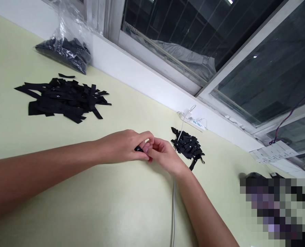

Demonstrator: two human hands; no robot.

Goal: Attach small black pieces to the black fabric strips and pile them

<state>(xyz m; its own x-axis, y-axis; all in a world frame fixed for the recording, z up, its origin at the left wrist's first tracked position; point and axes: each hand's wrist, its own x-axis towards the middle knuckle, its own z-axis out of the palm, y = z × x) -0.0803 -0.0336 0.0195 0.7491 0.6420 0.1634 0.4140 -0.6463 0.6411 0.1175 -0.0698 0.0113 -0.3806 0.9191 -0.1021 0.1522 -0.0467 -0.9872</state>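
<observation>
My left hand [126, 145] and my right hand [164, 154] meet above the pale green table [90, 206]. Between their fingers is a small black fabric strip [138, 149] with a white mark on it; most of it is hidden. The left thumb and fingers close round the strip, and the right fingertips pinch at its end. Beyond the left forearm lies a loose pile of black strips [65, 99]. A smaller heap of black pieces with white marks [190, 144] sits just past my right hand.
A clear plastic bag of black pieces [67, 51] leans at the back left. A white power strip [196, 122] lies by the wall under the windows. One grey cable [173, 212] runs beneath my right wrist. At the right is a pixelated area [273, 209], its contents unclear.
</observation>
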